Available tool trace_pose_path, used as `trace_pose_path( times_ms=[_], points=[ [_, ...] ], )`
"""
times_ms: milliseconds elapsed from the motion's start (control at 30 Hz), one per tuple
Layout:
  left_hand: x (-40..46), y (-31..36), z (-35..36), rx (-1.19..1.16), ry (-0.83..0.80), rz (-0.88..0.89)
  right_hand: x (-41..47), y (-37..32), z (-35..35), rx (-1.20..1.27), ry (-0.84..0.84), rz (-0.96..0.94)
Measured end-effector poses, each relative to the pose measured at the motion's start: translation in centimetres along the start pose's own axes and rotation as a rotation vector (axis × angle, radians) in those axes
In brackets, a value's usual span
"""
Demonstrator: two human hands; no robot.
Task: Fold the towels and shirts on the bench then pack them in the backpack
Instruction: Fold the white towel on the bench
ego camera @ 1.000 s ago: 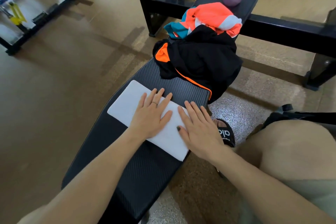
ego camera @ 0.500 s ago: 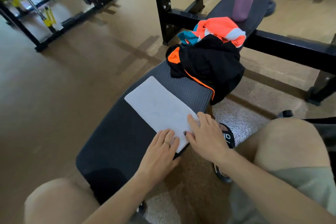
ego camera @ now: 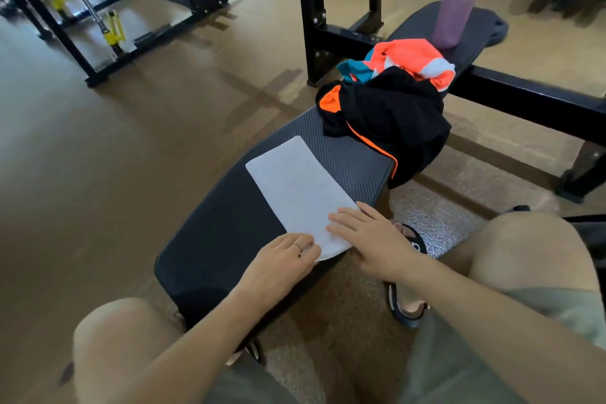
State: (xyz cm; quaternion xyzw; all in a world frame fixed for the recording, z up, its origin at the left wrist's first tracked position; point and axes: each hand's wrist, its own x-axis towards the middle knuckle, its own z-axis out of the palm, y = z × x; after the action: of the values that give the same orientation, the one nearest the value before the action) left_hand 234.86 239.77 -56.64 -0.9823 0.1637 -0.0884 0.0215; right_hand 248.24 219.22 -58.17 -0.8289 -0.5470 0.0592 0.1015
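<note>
Towel (ego camera: 295,187), white and folded into a flat smooth strip, lies on the black bench (ego camera: 213,239), its long axis running from the near right edge away to the left. Both hands have slid back to its near end: left hand (ego camera: 282,261) fingers curl at the corner, right hand (ego camera: 370,236) fingers rest flat and together. Crumpled shirts (ego camera: 390,108) sit beyond.

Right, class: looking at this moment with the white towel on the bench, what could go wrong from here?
1. The white towel has its near end over the bench edge, under the right hand; it may slide off when lifted.
2. The black shirt droops over the bench side and could fall.
3. The purple bottle stands behind the orange shirt; tugging clothes might topple it.
</note>
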Motion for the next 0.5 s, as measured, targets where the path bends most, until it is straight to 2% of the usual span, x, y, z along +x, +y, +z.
trace_pose_path(
  times_ms=[133, 233, 300, 500],
  points=[
    [-1.2, -0.9, -1.1, -0.165, -0.066, -0.094, 0.1, 0.0, 0.1, 0.172, 0.18, 0.08],
    [-1.8, -1.1, -1.6, -0.49, -0.117, -0.324, 0.6, 0.0, -0.3, 0.365, 0.2, 0.157],
    [-1.3, -1.2, -1.7, -0.636, -0.079, -0.467, 1.3, 0.1, -0.8, 0.448, 0.186, 0.19],
    [0.7, -2.0, -0.9, -0.804, 0.008, -0.785, 3.1, 1.0, -1.1, 0.545, 0.234, 0.342]
  ],
)
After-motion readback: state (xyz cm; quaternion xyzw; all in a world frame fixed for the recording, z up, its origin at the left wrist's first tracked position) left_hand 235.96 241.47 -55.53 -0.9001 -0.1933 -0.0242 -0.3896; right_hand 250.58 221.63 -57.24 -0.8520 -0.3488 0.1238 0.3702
